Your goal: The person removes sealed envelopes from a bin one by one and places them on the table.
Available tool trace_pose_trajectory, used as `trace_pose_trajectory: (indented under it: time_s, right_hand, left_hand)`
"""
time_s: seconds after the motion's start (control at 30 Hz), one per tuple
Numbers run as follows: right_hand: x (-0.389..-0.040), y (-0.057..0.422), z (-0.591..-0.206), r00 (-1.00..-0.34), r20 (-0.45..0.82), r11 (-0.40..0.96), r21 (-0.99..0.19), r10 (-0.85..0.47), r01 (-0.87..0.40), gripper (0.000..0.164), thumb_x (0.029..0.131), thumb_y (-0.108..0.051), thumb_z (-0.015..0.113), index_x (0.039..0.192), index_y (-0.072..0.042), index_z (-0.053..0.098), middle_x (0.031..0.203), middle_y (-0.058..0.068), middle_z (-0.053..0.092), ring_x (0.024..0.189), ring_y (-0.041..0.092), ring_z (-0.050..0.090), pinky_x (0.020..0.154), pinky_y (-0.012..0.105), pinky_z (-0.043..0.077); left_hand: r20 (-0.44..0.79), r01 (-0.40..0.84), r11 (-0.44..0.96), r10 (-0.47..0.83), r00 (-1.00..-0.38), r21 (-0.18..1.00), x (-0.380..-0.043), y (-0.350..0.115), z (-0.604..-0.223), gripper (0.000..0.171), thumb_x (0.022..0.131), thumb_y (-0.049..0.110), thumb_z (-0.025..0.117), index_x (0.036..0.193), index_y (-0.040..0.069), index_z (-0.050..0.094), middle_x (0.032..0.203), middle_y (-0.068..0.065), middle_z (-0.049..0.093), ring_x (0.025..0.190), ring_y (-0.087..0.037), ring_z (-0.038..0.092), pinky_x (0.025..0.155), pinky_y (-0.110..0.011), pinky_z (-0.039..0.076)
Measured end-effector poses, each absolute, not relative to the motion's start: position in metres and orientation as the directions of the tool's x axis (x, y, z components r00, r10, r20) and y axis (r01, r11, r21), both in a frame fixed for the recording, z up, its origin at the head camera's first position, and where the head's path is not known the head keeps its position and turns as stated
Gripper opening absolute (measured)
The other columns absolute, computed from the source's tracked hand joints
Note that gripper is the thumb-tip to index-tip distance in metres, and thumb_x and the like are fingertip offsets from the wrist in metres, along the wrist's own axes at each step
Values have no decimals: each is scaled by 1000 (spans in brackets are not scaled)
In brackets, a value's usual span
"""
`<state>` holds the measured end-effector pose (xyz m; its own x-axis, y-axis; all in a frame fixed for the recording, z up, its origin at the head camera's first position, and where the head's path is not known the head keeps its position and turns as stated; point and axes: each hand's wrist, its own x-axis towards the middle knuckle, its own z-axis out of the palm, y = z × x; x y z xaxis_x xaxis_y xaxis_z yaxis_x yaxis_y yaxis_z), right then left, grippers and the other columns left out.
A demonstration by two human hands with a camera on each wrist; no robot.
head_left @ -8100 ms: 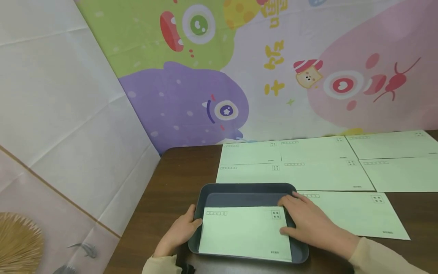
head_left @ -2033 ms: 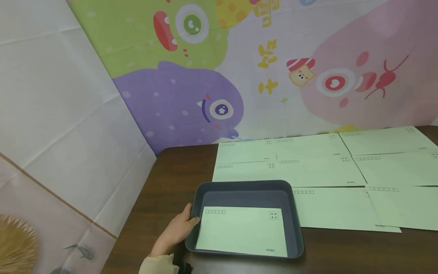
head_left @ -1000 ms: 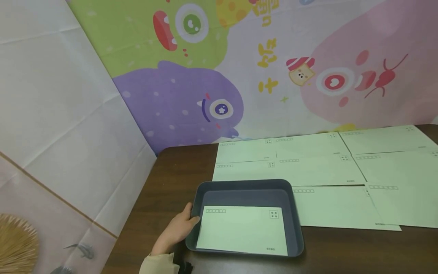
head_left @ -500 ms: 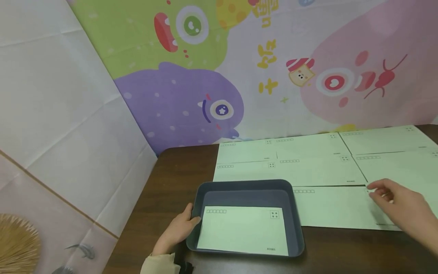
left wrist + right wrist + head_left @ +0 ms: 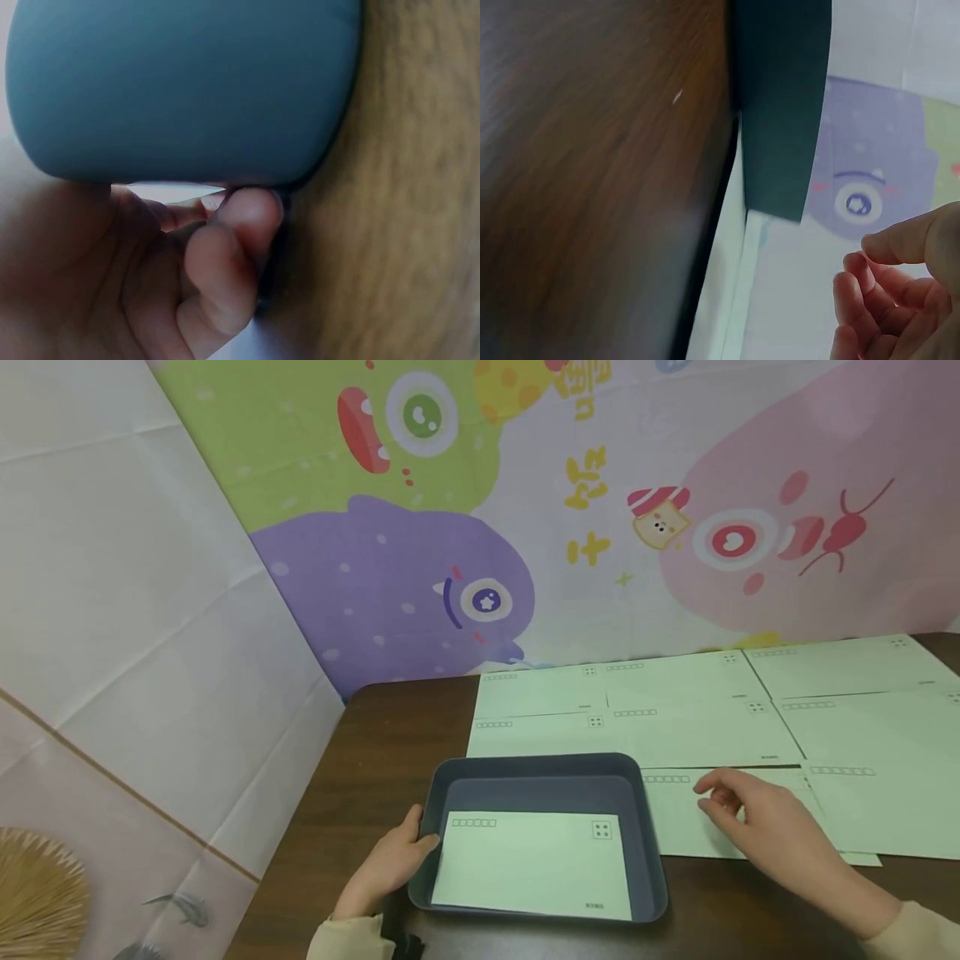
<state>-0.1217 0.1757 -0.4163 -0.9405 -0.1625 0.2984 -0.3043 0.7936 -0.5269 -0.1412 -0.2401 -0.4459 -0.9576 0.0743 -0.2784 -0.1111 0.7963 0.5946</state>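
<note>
A dark grey tray (image 5: 645, 835) lies on the brown table, with a pale green envelope (image 5: 532, 864) flat inside it, toward the near side. My left hand (image 5: 390, 864) grips the tray's left side, thumb over the rim. In the left wrist view its fingers (image 5: 221, 262) curl against the tray's outer wall. To the right of the tray, my right hand (image 5: 772, 827) hovers above a loose envelope (image 5: 675, 818), fingers loosely bent and holding nothing. The right wrist view shows those bent fingers (image 5: 855, 300) apart from the tray wall (image 5: 784, 112).
More envelopes (image 5: 697, 735) lie in rows behind and right of the tray. At the front right, one envelope (image 5: 892, 818) overlaps its neighbour. A cartoon-printed cloth (image 5: 600, 610) hangs behind the table (image 5: 390, 735), and a white panel (image 5: 150, 568) stands at left.
Since the oldest frame, my right hand has left the tray and another envelope lies front right. In the last second that hand entered from the right and moved left. My left hand stays put.
</note>
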Motion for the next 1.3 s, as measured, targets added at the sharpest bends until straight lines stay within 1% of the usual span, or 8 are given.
trace_pose_trajectory:
  time_s: [0.23, 0.47, 0.57, 0.67, 0.8, 0.9, 1.1, 1.3]
  right_hand:
    - [-123, 145, -412, -900, 341, 695, -577, -271, -428, 12, 83, -11, 64, 94, -15, 63, 81, -13, 59, 70, -3, 50, 58, 23, 41]
    - [-125, 118, -419, -850, 266, 659, -543, -454, -521, 16, 83, -13, 64, 99, -15, 63, 92, -9, 61, 84, 6, 57, 74, 31, 47]
    - [-124, 109, -423, -835, 219, 700, -464, -504, -544, 22, 81, -20, 67, 102, -13, 63, 97, -6, 60, 93, 14, 58, 88, 40, 42]
    - [-124, 103, -427, -826, 155, 738, -385, -541, -555, 43, 76, -36, 70, 110, -10, 61, 107, -1, 59, 105, 20, 54, 100, 51, 27]
    - [-125, 101, -431, -804, 82, 746, -326, -589, -580, 80, 66, -61, 67, 122, -5, 55, 121, 7, 54, 116, 26, 47, 105, 56, 12]
    - [-126, 101, -433, -797, 44, 750, -310, -603, -584, 96, 61, -70, 64, 127, -2, 50, 128, 12, 50, 120, 30, 44, 105, 58, 8]
    - [-128, 100, -435, -806, -13, 777, -275, -592, -566, 100, 59, -67, 68, 129, 0, 47, 130, 16, 47, 123, 32, 41, 105, 59, 6]
    - [-129, 99, -434, -813, -4, 785, -264, -582, -561, 96, 57, -60, 74, 127, -1, 49, 120, 12, 52, 114, 29, 48, 105, 59, 6]
  left_hand:
    - [-283, -116, 798, 71, -956, 591, -141, -242, -445, 44, 91, 23, 47, 126, -1, 37, 123, -24, 52, 108, -36, 54, 83, -53, 43]
    - [-295, -129, 796, 66, -953, 592, -141, -242, -444, 44, 91, 24, 47, 126, 0, 37, 124, -24, 52, 107, -35, 54, 83, -53, 43]
    - [-300, -133, 796, 64, -952, 591, -141, -242, -444, 45, 91, 24, 47, 127, 0, 36, 124, -24, 51, 108, -35, 54, 83, -53, 43]
    - [-299, -135, 795, 60, -952, 591, -140, -242, -444, 49, 91, 24, 47, 131, -2, 34, 128, -26, 48, 112, -38, 51, 86, -54, 41]
    - [-294, -134, 792, 60, -954, 595, -140, -242, -444, 54, 91, 25, 47, 134, -4, 31, 131, -27, 45, 118, -41, 46, 90, -55, 39]
    - [-294, -129, 788, 69, -953, 602, -140, -242, -445, 53, 91, 25, 47, 133, -3, 31, 131, -26, 46, 118, -41, 46, 90, -55, 39]
    - [-302, -124, 780, 86, -950, 613, -140, -242, -444, 51, 92, 25, 47, 133, -1, 32, 130, -25, 47, 117, -40, 48, 89, -55, 40]
    - [-291, -116, 786, 85, -953, 608, -141, -240, -443, 42, 91, 24, 47, 125, 1, 38, 121, -22, 54, 105, -34, 55, 81, -51, 44]
